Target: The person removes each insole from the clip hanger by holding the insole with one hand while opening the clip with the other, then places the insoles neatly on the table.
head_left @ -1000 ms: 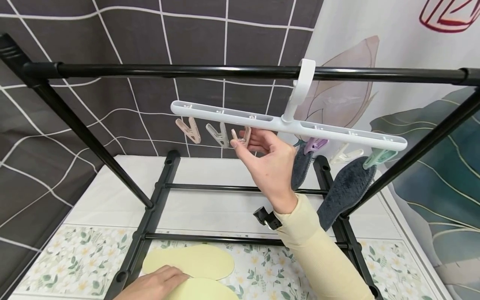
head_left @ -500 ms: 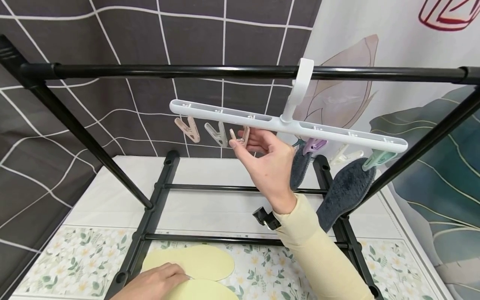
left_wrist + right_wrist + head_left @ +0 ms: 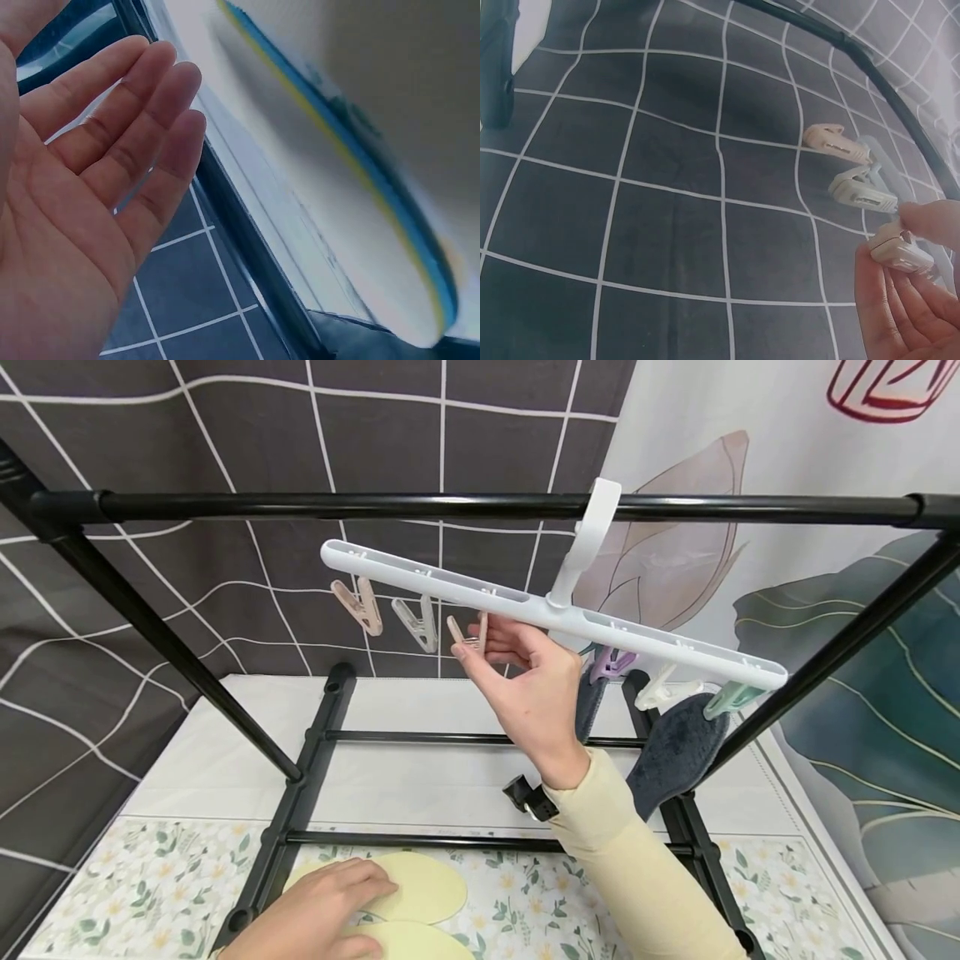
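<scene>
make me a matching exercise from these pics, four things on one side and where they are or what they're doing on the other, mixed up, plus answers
Column A
1. White clip hanger
2. Nearer dark insole
3. Pale yellow insoles
4. Right hand

Column B
a. Lying on the floral-print surface
b. Pinching a pale pink clothespin
c. Hooked over the black top bar
d. Hanging from the green clothespin

Right pairs: 1-c, 2-d, 3-a, 4-b
</scene>
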`<state>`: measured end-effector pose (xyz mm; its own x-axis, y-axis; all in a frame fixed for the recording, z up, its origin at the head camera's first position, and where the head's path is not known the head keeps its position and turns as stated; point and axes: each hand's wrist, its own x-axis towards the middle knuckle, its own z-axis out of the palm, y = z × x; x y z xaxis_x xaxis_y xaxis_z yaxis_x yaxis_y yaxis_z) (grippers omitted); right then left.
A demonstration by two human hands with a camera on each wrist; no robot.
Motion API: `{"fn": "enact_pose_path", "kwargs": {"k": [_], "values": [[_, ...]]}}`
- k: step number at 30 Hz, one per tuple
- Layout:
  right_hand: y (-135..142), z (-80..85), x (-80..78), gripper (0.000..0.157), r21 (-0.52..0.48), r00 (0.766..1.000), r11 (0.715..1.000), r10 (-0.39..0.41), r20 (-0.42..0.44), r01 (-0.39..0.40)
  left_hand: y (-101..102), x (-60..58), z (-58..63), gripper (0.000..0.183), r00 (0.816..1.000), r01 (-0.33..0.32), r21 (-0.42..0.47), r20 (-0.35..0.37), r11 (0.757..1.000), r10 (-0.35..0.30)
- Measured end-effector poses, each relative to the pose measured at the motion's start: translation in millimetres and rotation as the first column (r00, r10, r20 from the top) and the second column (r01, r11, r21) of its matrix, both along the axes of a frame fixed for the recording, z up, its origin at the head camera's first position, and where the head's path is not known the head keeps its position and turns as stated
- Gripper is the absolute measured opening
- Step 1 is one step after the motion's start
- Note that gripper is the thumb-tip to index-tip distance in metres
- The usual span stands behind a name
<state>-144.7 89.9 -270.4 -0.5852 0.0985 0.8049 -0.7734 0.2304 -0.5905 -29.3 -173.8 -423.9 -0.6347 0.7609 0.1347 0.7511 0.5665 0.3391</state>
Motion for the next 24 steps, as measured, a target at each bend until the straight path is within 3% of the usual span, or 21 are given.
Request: {"fn": "enact_pose_path", "kwargs": {"k": [7,14,24], "values": [[-3.2,18.1,19.5,0.026,0.004,1.0,1.0,-0.02,0.017,0.02,10.2,-7.2,2.4,0.045,0.995,-0.033,0.045,-0.094,0.998,0.037],[-4.1,25.6,30.3,0.027,0.043,0.998,0.998,-0.049,0.026,0.048,23.4,-19.2,7.8,0.043,0.979,-0.01,0.101,-0.2,0.995,0.03],[4.7,25.7,43.1,0.03,0.099,0.994,0.991,-0.091,0.053,0.086,46.3,-38.6,24.2,0.043,0.982,-0.13,0.187,-0.113,0.974,0.153]]}}
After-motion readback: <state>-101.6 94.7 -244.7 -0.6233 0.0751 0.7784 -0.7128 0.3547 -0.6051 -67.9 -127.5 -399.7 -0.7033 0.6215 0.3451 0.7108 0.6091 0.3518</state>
